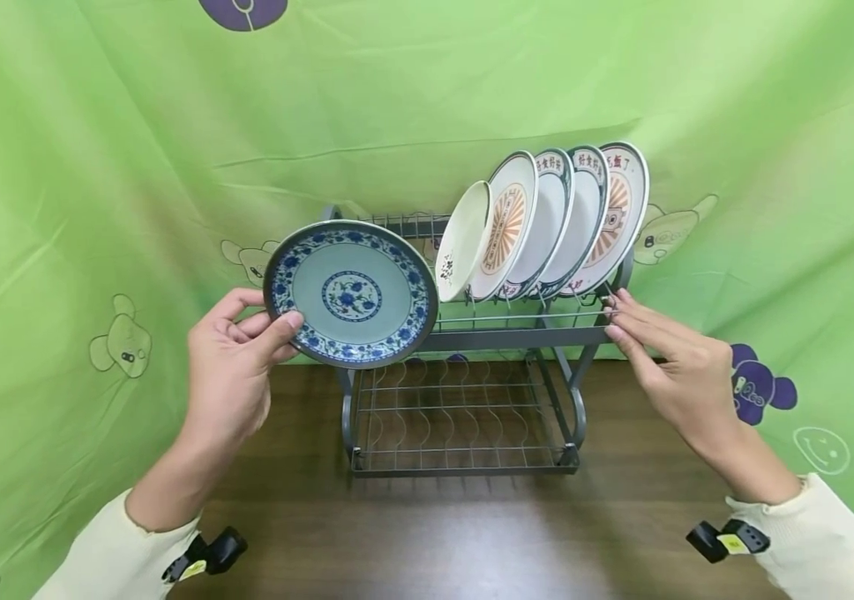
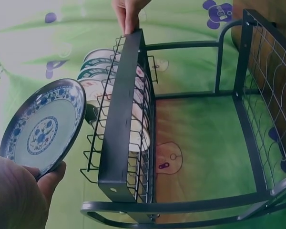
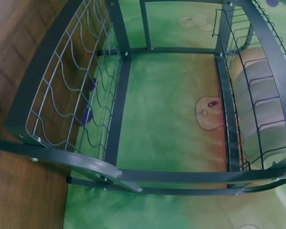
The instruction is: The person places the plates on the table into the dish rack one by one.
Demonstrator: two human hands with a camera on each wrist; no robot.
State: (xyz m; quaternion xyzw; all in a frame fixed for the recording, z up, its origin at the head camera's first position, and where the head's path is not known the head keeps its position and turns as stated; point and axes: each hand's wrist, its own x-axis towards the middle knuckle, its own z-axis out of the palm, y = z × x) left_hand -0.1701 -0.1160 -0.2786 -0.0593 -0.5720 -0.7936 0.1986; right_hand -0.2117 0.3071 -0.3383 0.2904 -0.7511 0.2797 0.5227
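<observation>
My left hand (image 1: 235, 367) pinches the edge of a round plate (image 1: 352, 296) with a dark rim and blue floral pattern, thumb on its face. The plate is raised in front of the left end of a grey two-tier dish rack (image 1: 501, 337), its face toward the head camera. With thumb and fingers, my right hand (image 1: 670, 362) grips the front right corner of the rack's upper tier; the left wrist view shows that hand (image 2: 128, 12) at the far end. Several patterned plates (image 1: 584, 221) stand on edge in the upper tier, beside a cream dish (image 1: 464, 242) at their left.
The lower tier (image 1: 460, 417) is a wire grid with wavy wires. Below the rack is a brown wood-grain surface (image 1: 427, 533). A green cloth (image 1: 397, 92) with cartoon figures hangs behind and at both sides.
</observation>
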